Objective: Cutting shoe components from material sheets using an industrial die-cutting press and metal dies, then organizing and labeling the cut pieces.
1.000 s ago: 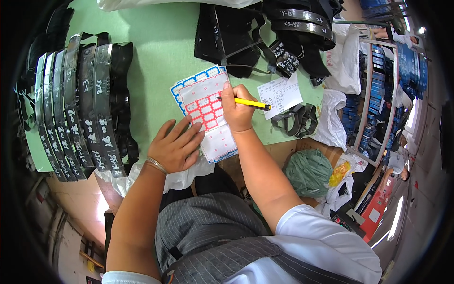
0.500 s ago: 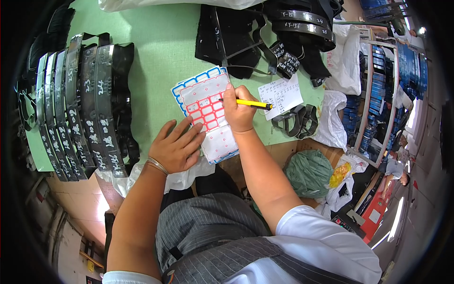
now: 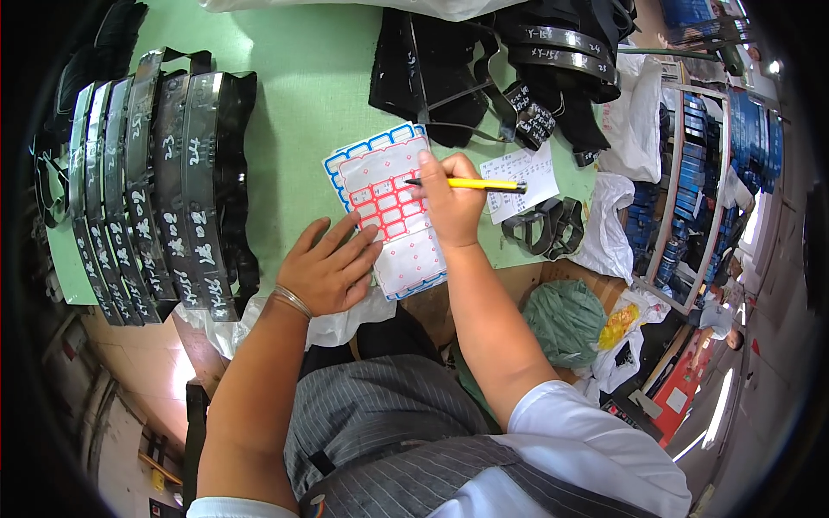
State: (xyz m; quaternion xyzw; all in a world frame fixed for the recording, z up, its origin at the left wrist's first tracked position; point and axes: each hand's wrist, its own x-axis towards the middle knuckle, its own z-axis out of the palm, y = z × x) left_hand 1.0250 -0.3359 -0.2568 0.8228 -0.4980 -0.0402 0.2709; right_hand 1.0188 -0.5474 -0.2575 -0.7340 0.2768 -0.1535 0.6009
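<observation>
right hand [image 3: 451, 205]: grips yellow pen [image 3: 471, 184] over label sheet [image 3: 389, 207]
left hand [image 3: 326, 268]: flat, released, pinning sheet near worktop [image 3: 302, 52] front edge

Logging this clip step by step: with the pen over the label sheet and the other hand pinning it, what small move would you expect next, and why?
Probably lowering the pen tip onto a red-bordered label. The right hand holds the yellow pen with its tip over the upper part of the label sheet, while the left hand lies flat on the sheet's lower left edge, steadying it on the green table. That looks like a writing posture.
</observation>
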